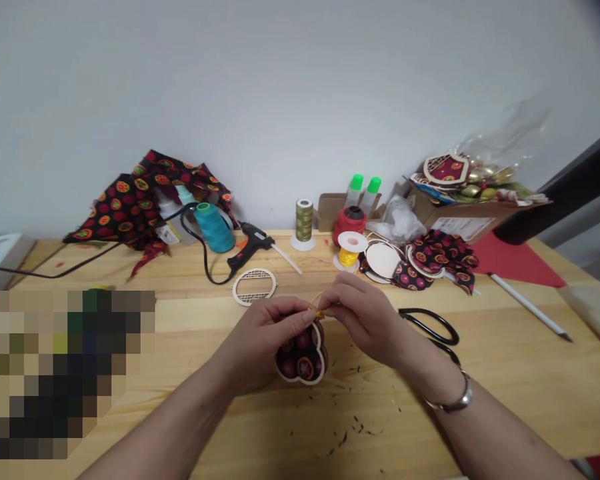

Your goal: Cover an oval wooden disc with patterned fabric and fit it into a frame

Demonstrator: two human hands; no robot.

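A flower-shaped ornament (306, 361) with a pale wooden rim and dark patterned fabric hangs over the middle of the table. My left hand (267, 333) is closed on its top edge, thumb in front. Right beside it, my right hand (363, 317) pinches a yellow cord (318, 297) at the ornament's top; the exact grip is partly hidden by the fingers. Behind the hands stands a spool of yellow cord (350, 257). An oval wooden frame with lattice (255, 287) lies just beyond my left hand. Black-handled scissors (433, 325) rest to the right, partly behind my right forearm.
A glue gun (253, 243), a teal thread cone (214, 228), a green thread spool (305, 221) and red thread (349, 225) line the back. Patterned fabric (125, 210) is heaped at left. A cardboard box (450, 217) and a pencil (530, 307) sit at right. Dark scraps (343, 439) litter the front.
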